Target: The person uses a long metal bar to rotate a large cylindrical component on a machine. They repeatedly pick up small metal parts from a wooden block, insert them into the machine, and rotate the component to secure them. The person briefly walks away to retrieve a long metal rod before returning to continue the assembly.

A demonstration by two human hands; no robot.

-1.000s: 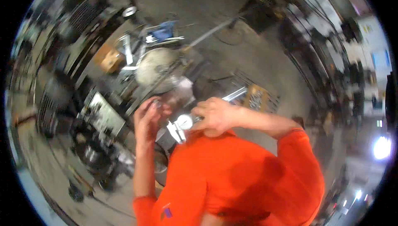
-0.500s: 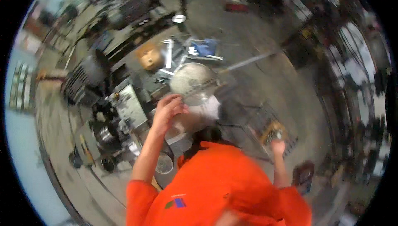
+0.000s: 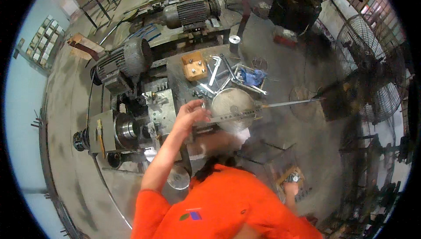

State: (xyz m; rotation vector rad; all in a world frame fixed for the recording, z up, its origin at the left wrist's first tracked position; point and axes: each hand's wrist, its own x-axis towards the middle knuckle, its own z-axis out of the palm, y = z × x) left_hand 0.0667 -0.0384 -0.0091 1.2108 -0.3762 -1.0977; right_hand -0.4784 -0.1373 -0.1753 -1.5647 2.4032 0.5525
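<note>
My left hand (image 3: 194, 115) is raised with its fingers curled over the machine's work area. A small shiny metal piece (image 3: 203, 105) shows at its fingertips. Beside it runs a flat bar with a row of holes (image 3: 237, 115), crossing a round pale disc (image 3: 224, 102). Lower right, my right hand (image 3: 290, 189) reaches to a small wooden box (image 3: 282, 180) of metal parts. A round shiny part (image 3: 295, 178) lies at its fingertips, which are too blurred to show a grip.
A wooden tray (image 3: 189, 76) with several small metal parts, a caliper (image 3: 215, 71) and a blue cloth (image 3: 253, 77) lie on the far bench. An electric motor (image 3: 125, 61) and a metal spindle (image 3: 127, 129) stand left. A caged fan (image 3: 357, 48) is at right.
My view has swung and sharpened, so the bench and machine sit further right and lower in the picture. Both hands remain by the same places, the left over the machine, the right at the box.
</note>
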